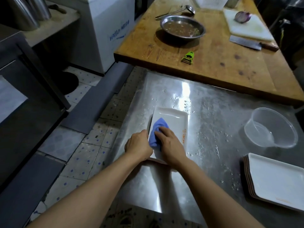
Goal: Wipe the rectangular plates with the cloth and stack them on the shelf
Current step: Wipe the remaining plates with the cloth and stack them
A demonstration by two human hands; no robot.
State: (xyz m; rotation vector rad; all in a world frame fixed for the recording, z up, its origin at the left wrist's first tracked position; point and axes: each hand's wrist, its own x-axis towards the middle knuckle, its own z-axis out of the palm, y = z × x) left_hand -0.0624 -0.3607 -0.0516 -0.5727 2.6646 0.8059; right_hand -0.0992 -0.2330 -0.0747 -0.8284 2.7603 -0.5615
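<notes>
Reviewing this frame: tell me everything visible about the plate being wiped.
The plate is white, rectangular, glossy like ceramic, with a raised rim and small orange markings near its right edge. It lies flat, face up, on the wet steel counter, long side running away from the person. A blue cloth sits on its near-left part under the right hand; the left hand holds its left edge. Its near end is hidden by the hands.

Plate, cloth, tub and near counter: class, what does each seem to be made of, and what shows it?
Plate: probably glazed ceramic or melamine; white, glossy.
Cloth: soft fabric, perhaps microfibre; blue, bunched in folds.
Tub: clear plastic; the counter shows through it.
Counter: stainless steel, it seems; grey, reflecting light, beaded with water.
</notes>
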